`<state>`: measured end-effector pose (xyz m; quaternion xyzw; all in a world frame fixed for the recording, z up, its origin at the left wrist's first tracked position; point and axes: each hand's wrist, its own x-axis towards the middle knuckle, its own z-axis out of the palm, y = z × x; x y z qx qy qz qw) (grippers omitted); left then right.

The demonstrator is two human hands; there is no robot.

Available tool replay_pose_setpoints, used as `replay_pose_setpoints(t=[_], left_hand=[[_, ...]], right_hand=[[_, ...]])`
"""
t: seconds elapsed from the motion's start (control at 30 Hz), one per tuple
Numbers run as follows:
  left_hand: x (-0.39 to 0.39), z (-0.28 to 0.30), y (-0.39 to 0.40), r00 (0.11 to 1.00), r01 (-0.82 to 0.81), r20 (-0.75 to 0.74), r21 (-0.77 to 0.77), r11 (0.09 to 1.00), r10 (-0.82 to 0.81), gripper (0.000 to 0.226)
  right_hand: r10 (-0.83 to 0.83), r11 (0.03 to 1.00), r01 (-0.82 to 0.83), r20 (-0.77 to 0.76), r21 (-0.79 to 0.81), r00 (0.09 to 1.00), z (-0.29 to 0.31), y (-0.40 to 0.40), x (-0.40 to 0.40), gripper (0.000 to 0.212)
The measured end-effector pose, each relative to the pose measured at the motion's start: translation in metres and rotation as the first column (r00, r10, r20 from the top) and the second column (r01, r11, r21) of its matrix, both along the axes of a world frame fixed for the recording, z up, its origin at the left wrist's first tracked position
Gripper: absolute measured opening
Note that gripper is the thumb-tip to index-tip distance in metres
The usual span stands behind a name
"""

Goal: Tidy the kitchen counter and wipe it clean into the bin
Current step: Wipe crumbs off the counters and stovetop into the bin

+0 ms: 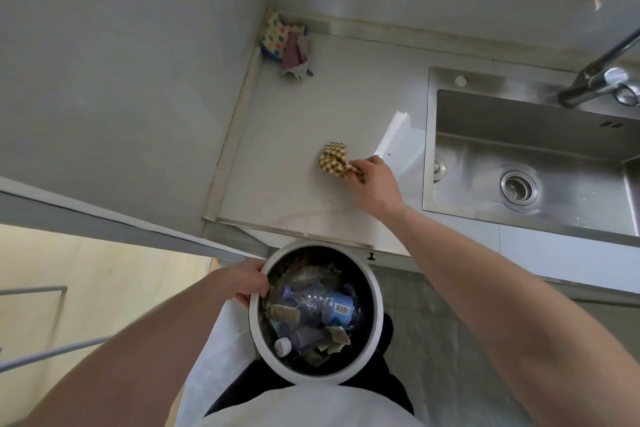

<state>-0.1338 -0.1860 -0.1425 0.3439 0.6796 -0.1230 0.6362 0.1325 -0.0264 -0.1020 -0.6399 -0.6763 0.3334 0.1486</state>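
I can read very little here: the only printed mark is a black barcode on the blue label of a crushed clear plastic bottle [323,305] lying in the bin [378,319], and no brand name is legible. A second bottle with a white cap [283,346] sits lower among scraps of paper. My left hand [247,282] is clamped on the bin's white rim at its left side, holding it just below the counter's front edge. My right hand [375,180] is closed around one end of a brown-and-cream checked cloth [335,160], which rests on the pale counter [294,191] near its middle. A spotted cloth bundle [285,42] lies in the back corner against grey walls. To the right is a steel sink [540,156] with a drain and faucet [602,80]. More cloths hang at upper right.
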Motion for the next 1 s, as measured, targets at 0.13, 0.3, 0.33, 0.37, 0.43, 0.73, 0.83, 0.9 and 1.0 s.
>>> replay_pose_setpoints(t=[0.13,0.3,0.33,0.37,0.43,0.73,0.83,0.9,1.0], left_hand=[[-0.001,-0.004,0.001,1.0,-0.011,0.001,-0.013,1.0,0.011,0.059],[-0.007,-0.003,0.008,1.0,0.015,-0.007,-0.029,0.999,-0.015,0.058],[-0.008,-0.003,0.009,1.0,0.02,-0.013,-0.032,0.999,-0.021,0.059],[-0.009,-0.003,0.01,0.999,0.028,-0.019,-0.033,0.999,-0.028,0.06],[-0.009,-0.001,0.011,0.999,0.039,-0.034,-0.028,0.999,-0.04,0.058],[-0.012,0.006,0.009,0.999,0.037,-0.036,-0.001,0.999,-0.037,0.052],[-0.012,0.007,0.008,1.0,0.026,-0.018,-0.008,1.0,-0.026,0.052],[-0.013,0.006,0.008,1.0,0.02,-0.008,-0.012,1.0,-0.02,0.053],[-0.014,0.002,0.007,1.0,0.002,-0.003,-0.018,1.0,-0.002,0.056]], right_hand=[[0.143,0.989,-0.137,0.144,-0.052,0.979,-0.031,-0.001,-0.013,0.036],[0.233,0.972,-0.233,0.097,-0.011,0.968,-0.034,-0.045,-0.027,0.036],[0.266,0.964,-0.267,0.098,-0.006,0.959,-0.032,-0.059,-0.027,0.036],[0.303,0.953,-0.303,0.097,-0.009,0.948,-0.03,-0.074,-0.027,0.036],[0.393,0.919,-0.39,0.089,-0.048,0.915,-0.028,-0.103,-0.024,0.036],[0.327,0.942,-0.329,-0.037,-0.07,0.944,0.007,-0.123,-0.005,0.028],[0.186,0.982,-0.182,-0.09,0.05,0.978,0.023,-0.079,-0.018,0.03],[0.127,0.989,-0.12,-0.079,0.09,0.989,0.021,-0.05,-0.033,0.032],[0.142,0.987,-0.144,0.023,0.077,0.99,0.005,-0.016,-0.055,0.035]])
